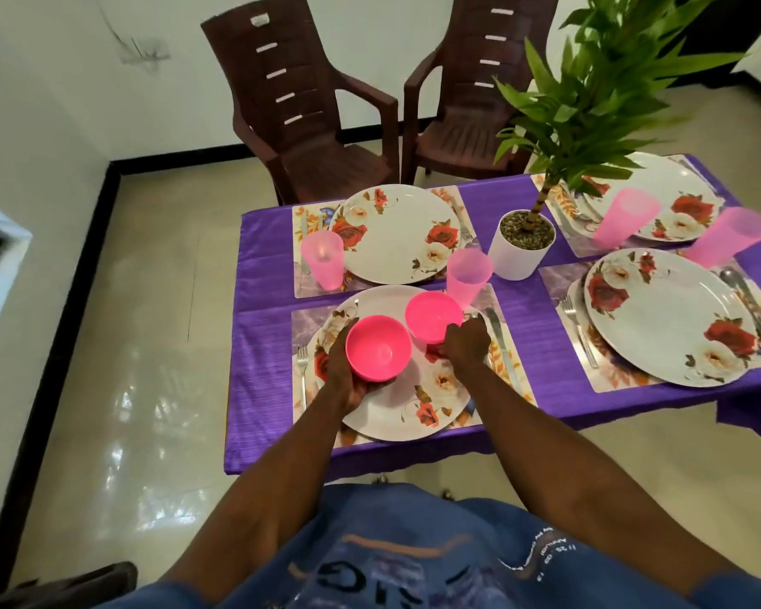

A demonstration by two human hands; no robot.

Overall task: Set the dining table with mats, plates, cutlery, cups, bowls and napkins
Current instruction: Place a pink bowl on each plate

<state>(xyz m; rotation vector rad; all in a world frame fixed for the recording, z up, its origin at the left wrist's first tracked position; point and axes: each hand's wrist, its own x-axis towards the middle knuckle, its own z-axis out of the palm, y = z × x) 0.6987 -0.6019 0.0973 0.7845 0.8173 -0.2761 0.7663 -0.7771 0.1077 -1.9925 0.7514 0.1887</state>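
A purple-clothed table [264, 265] carries several floral mats, each with a white rose-patterned plate, cutlery and a pink cup. Over the near-left plate [414, 406], my left hand [348, 380] grips a pink bowl [378, 347] from below. My right hand [464, 340] grips the near side of a second pink bowl [431, 316] at that plate's far edge. A pink cup [469, 274] stands just behind this bowl. A fork [302, 367] lies left of the plate and a knife [501, 340] lies to its right.
A potted green plant [521, 243] in a white pot stands mid-table. Other plates sit at far left [396, 235], near right [664, 314] and far right [673, 200]. More pink cups [324, 259] stand by them. Two brown plastic chairs [299, 107] stand beyond the table.
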